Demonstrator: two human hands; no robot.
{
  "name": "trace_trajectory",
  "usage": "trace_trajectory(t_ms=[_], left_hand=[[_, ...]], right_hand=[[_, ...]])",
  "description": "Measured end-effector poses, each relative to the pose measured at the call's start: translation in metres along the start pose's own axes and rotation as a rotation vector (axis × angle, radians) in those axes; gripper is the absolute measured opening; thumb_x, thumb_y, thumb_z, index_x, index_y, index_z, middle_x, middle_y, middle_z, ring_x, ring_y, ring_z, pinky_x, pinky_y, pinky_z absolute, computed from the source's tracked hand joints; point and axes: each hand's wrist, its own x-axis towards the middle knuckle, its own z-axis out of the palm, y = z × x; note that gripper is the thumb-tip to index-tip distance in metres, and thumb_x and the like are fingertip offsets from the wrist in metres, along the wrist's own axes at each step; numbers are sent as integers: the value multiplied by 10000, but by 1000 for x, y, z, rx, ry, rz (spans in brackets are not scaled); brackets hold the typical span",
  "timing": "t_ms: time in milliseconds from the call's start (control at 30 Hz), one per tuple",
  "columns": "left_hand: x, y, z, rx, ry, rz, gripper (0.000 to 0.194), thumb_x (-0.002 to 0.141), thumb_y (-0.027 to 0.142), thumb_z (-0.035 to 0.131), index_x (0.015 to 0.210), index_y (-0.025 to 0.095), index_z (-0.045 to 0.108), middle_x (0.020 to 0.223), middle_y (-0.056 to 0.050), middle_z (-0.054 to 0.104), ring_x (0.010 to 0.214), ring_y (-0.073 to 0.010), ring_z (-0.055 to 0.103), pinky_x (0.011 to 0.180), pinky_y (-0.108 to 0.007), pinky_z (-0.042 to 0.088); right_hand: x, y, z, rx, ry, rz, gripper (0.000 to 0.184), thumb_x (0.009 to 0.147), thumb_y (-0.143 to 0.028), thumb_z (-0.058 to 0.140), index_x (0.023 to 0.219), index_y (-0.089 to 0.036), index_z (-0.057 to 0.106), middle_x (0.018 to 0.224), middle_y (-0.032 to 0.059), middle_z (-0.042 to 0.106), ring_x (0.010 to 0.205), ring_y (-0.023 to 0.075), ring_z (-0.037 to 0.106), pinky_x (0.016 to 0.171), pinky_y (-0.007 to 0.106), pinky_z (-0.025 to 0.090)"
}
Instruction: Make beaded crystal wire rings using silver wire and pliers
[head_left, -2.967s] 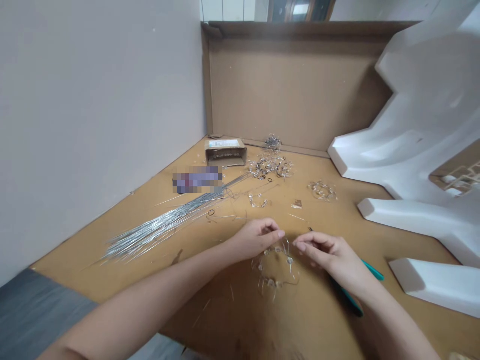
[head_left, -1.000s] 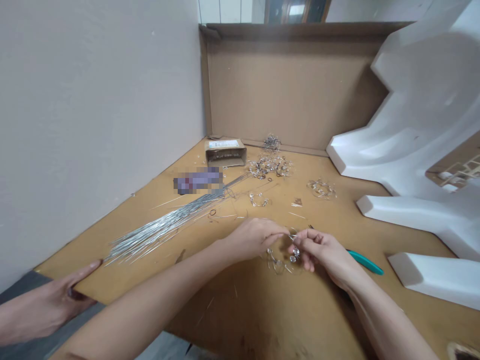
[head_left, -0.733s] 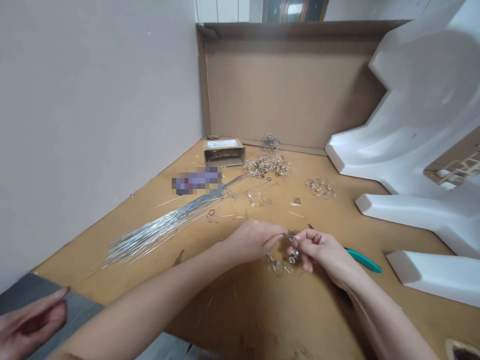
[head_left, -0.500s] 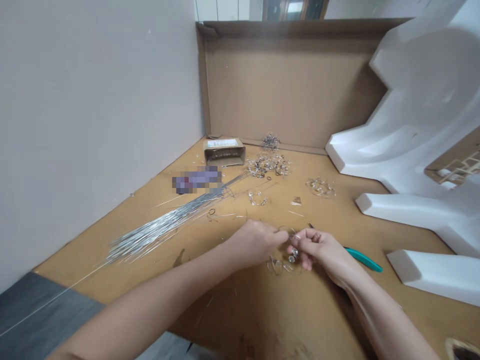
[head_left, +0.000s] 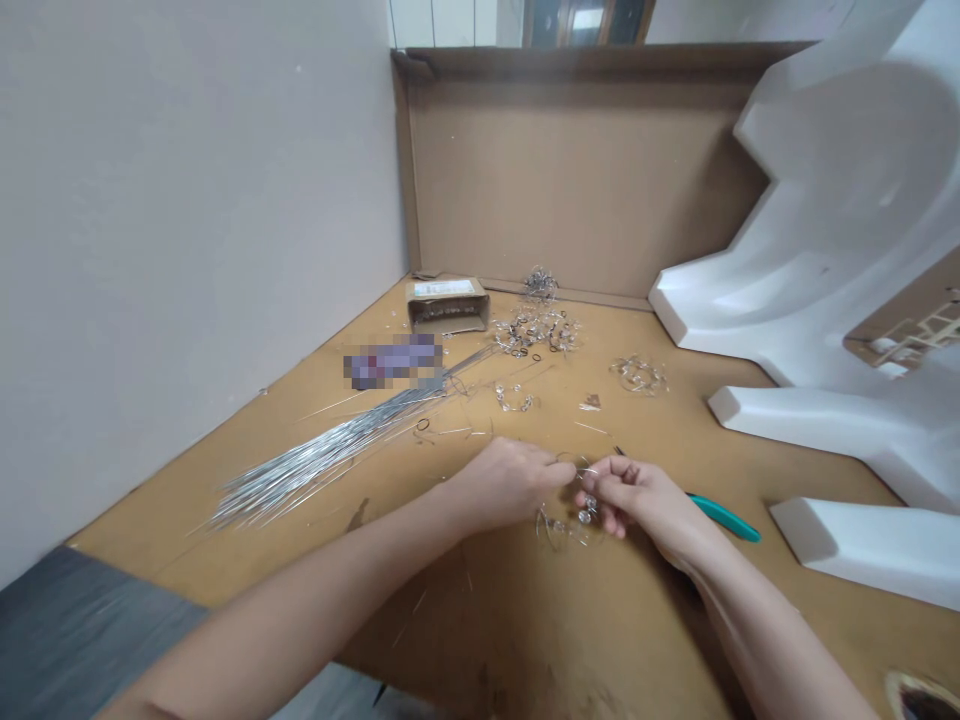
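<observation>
"As the left hand and right hand nearly meet over the worktop, what's held?"
"A beaded wire: the right pinches it, thumb to finger; the left looks closed on its end"
"How will it handle?"
"Light and springy, I'd guess; beads may slip, so grip bare wire"

The purple thing at 9 o'clock is all blurry blocks, no clue what, and some round thing at 4 gets chopped by the bottom edge. The right hand hides most of the green-handled tool, and the wire's too thin to tell if the left hand has it.
</observation>
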Motion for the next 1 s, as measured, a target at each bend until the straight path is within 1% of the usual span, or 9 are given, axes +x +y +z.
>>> trace_trajectory(t_ms=[67, 133, 300, 400, 500, 600, 733, 867, 1000], left_hand=[[1, 0, -1, -128, 6, -71, 198, 827, 194, 381, 876, 198, 573, 739, -1, 621, 662, -115, 556, 589, -213, 358], [1, -1, 0, -298, 30, -203, 208, 836, 229, 387, 876, 211, 590, 743, 16, 629, 647, -96, 544, 600, -199, 361], [3, -4, 4, -757, 58, -492, 218, 803, 340, 448, 806, 176, 592, 621, 31, 565, 546, -71, 470, 507, -170, 337], [5, -6, 5, -989, 24, -577, 226, 788, 351, 458, 799, 152, 565, 550, 36, 527, 463, -60, 421, 451, -165, 318], [6, -6, 5, -1105, -19, -596, 223, 795, 344, 439, 823, 147, 539, 543, 36, 535, 408, -51, 381, 420, -166, 305], [5, -6, 0, -1064, -22, -569, 217, 797, 327, 433, 827, 151, 556, 657, 13, 563, 447, -52, 429, 450, -176, 342], [3, -7, -12, -776, 28, -464, 176, 752, 295, 514, 747, 160, 627, 754, -7, 545, 643, -91, 511, 601, -203, 396], [1, -7, -18, -765, -65, -480, 206, 788, 298, 468, 792, 162, 623, 729, -1, 549, 591, -83, 516, 555, -194, 393], [0, -7, -17, -666, -24, -411, 191, 803, 276, 455, 809, 183, 622, 782, 6, 555, 630, -75, 523, 582, -184, 388]], right_hand=[[0, 2, -1, -24, -37, -23, 257, 675, -397, 598, 745, -156, 544, 663, 7, 637, 371, 35, 429, 383, 189, 333], [1, 4, -2, -59, -76, -45, 278, 703, -409, 575, 815, -156, 543, 673, 8, 634, 366, 28, 398, 381, 185, 307], [1, 6, -1, -105, -104, -77, 308, 715, -420, 560, 857, -147, 546, 692, 9, 617, 366, 19, 359, 390, 192, 275], [2, 6, 0, -133, -59, -86, 288, 702, -400, 560, 827, -141, 554, 708, 11, 605, 362, 17, 343, 394, 201, 274], [3, 5, 1, -166, -23, -104, 247, 698, -369, 547, 806, -147, 549, 703, 3, 586, 370, 24, 341, 391, 205, 282], [3, 6, 2, -224, -3, -122, 199, 708, -333, 529, 787, -151, 550, 680, -3, 581, 380, 33, 349, 399, 206, 294], [1, 7, 2, -313, 12, -150, 155, 723, -299, 514, 747, -154, 566, 651, -3, 586, 409, 49, 382, 419, 204, 312], [-1, 7, 1, -308, 2, -147, 157, 734, -307, 511, 740, -161, 565, 644, -11, 584, 381, 43, 361, 413, 205, 318], [-1, 6, 2, -316, -1, -141, 162, 731, -309, 512, 705, -158, 566, 615, -17, 569, 366, 40, 347, 395, 205, 298]])
